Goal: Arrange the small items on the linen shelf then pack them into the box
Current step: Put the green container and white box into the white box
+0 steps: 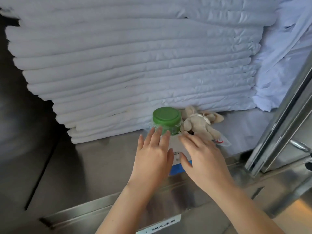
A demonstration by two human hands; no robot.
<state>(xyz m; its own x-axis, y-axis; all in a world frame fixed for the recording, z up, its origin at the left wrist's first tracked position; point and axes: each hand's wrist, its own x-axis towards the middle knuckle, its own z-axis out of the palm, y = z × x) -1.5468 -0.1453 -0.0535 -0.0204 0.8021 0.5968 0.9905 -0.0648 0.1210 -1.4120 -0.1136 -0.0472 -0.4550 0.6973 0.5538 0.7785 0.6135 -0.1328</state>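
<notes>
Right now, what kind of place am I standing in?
Likely a linen or laundry storeroom: a tall stack of folded white sheets sits on a stainless steel shelf, which carries a printed label on its front edge.

light: soft, bright right | left: deep shadow | glare: steel shelf (pixel 104 159) | edges: warped, blurred

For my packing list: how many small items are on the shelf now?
3: a green-lidded jar, a plush toy right of it, and a white box partly under both hands. Others may be hidden.
</notes>
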